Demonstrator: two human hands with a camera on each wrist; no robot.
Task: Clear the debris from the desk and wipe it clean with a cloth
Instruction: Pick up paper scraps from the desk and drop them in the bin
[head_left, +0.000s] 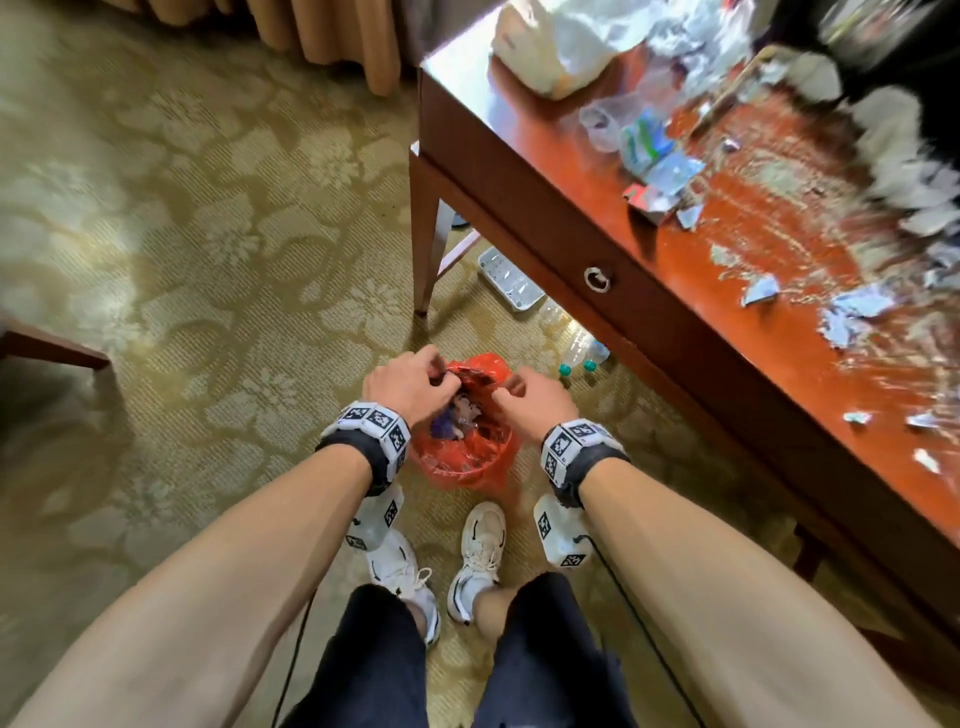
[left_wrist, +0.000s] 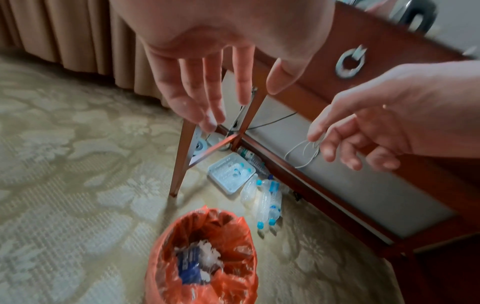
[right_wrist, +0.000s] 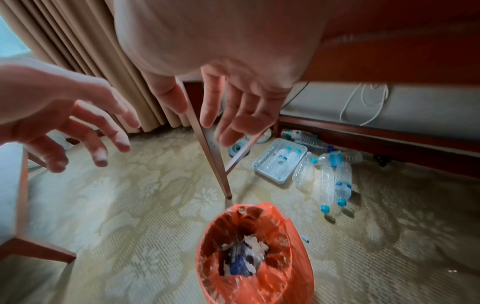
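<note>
1. I see the tabletop (head_left: 613, 171) strewn with torn paper scraps (head_left: 852, 306) and a white plastic bag (head_left: 566, 41).
2. On the carpeted floor (head_left: 208, 260) stand a red-lined bin (head_left: 467, 467), a white tray (head_left: 506, 278) and empty bottles (head_left: 582, 351).

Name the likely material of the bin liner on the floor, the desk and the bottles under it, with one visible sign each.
Orange bin liner: thin plastic film, crinkled, glossy and see-through. Reddish-brown desk: seemingly varnished wood, since its top reflects light; possibly veneer. Clear blue-capped bottles: transparent plastic, ribbed.

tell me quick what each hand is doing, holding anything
Left hand: open, fingers spread, holding nothing, above the red-lined bin.
Right hand: open, relaxed, empty.
</note>
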